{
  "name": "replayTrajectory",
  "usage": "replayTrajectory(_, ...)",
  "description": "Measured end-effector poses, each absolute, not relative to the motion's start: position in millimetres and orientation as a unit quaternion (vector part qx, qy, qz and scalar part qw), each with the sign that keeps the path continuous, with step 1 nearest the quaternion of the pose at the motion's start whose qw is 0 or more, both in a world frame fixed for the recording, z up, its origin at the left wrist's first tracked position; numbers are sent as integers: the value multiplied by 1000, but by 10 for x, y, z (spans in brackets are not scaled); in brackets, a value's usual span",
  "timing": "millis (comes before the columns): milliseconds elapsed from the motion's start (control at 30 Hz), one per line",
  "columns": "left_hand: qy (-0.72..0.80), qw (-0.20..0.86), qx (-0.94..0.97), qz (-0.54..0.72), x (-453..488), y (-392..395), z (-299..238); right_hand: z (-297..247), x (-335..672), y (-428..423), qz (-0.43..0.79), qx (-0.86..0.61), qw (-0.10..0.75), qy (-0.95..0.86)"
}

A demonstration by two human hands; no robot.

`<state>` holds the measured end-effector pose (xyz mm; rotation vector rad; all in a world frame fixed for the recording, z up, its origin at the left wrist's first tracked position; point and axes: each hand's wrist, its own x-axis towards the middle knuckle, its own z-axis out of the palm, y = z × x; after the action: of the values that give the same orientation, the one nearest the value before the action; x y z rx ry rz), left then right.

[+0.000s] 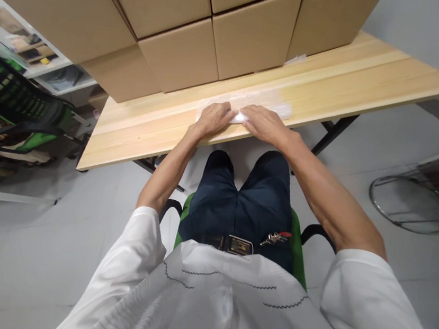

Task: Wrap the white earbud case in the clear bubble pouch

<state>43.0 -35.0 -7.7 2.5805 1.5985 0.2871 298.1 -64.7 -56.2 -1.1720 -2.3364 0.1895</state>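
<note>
A thin piece of clear plastic (267,100) lies flat near the front edge of the wooden table (345,84); I cannot tell whether it is a bag or a sheet. Its near edge is bunched or folded into a whitish strip between my hands. My left hand (216,117) has its fingers curled on the left part of that edge. Close beside it on the right, my right hand (264,123) pinches the same edge, fingers bent. The thumbs almost meet over the whitish part. What lies under the fingers is hidden.
Stacked cardboard boxes (255,35) line the back of the table. A chair (22,103) and shelves (60,73) stand at the left. On the right is a round metal stool frame (410,206). The table's front edge runs close to my knees.
</note>
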Motion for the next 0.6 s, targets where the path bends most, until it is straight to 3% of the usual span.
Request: replayTrajectory(600,451,36,884,119,359,-555,-213,-512,3015,-615,103,-428,247,-863)
